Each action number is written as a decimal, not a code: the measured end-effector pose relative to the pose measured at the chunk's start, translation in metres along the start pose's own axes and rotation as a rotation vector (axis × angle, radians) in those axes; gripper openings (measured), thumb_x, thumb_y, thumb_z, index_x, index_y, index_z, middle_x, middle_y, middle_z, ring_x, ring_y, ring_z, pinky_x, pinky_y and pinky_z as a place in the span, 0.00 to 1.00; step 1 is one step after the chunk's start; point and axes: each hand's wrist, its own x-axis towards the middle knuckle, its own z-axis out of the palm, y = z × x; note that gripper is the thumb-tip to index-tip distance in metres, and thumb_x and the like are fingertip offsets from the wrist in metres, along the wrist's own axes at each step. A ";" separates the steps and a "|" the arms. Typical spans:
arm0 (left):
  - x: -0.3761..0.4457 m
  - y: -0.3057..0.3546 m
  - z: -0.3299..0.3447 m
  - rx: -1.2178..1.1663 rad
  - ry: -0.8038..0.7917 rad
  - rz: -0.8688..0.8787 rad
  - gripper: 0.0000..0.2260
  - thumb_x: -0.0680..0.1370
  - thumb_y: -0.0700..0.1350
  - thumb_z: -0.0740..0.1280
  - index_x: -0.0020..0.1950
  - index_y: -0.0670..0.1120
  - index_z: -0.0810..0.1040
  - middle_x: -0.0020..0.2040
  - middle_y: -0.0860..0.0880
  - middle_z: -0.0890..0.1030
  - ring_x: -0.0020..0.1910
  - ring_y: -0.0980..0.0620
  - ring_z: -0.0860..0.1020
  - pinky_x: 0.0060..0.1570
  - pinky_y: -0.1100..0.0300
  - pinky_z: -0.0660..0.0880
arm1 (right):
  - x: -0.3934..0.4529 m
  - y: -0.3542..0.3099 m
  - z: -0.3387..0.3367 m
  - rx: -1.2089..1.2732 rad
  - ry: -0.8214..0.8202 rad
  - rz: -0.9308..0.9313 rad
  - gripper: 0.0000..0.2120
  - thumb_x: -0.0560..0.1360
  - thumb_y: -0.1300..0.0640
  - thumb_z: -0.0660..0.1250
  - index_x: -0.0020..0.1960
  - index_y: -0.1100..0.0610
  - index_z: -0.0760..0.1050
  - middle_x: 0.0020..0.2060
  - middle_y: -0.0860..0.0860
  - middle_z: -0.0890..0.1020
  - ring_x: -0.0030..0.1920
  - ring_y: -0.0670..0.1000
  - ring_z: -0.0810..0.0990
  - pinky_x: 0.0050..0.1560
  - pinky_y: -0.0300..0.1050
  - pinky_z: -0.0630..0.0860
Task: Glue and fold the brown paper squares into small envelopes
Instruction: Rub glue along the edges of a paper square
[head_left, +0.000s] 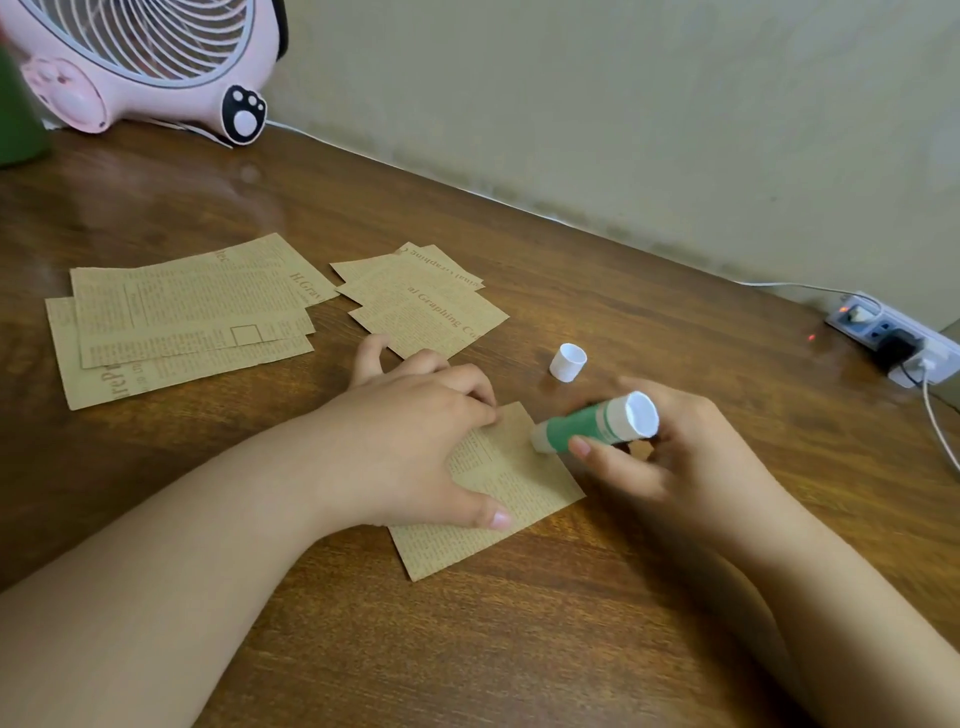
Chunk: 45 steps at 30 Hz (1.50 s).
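Fingers (613, 457) of the right hand (685, 457) were curled round the glue stick (592, 423), tip down on the brown paper square (498, 488) near its far right edge. Left hand (410, 441) pinned the square to the table (519, 649), fingers bent with tips pressing, thumb flat on the near edge. Cap (568, 362) stood just beyond; spare squares (426, 301) and bigger sheets (187, 317) lay farther back. Best bet: keep the glue line thin along the edge, stroke away from the pinning hand so the paper didn't buckle.
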 end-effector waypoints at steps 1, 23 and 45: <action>0.000 0.000 0.000 0.001 -0.002 0.000 0.38 0.66 0.73 0.60 0.73 0.60 0.62 0.63 0.68 0.59 0.68 0.63 0.53 0.70 0.43 0.35 | -0.006 -0.001 -0.003 -0.003 -0.011 -0.003 0.03 0.72 0.53 0.70 0.45 0.46 0.77 0.39 0.43 0.79 0.39 0.44 0.77 0.38 0.31 0.70; -0.003 0.003 0.000 -0.008 -0.007 -0.049 0.38 0.67 0.73 0.61 0.74 0.59 0.62 0.67 0.68 0.59 0.72 0.60 0.51 0.69 0.43 0.31 | -0.032 -0.006 -0.010 0.033 0.001 0.058 0.04 0.71 0.48 0.70 0.46 0.45 0.79 0.42 0.43 0.82 0.40 0.47 0.79 0.39 0.44 0.74; -0.035 0.028 -0.010 0.026 0.080 0.172 0.25 0.77 0.60 0.59 0.74 0.58 0.61 0.69 0.65 0.61 0.64 0.63 0.55 0.66 0.63 0.44 | -0.017 -0.024 0.001 0.093 0.236 0.271 0.04 0.73 0.53 0.69 0.40 0.48 0.75 0.38 0.43 0.81 0.36 0.43 0.77 0.34 0.31 0.71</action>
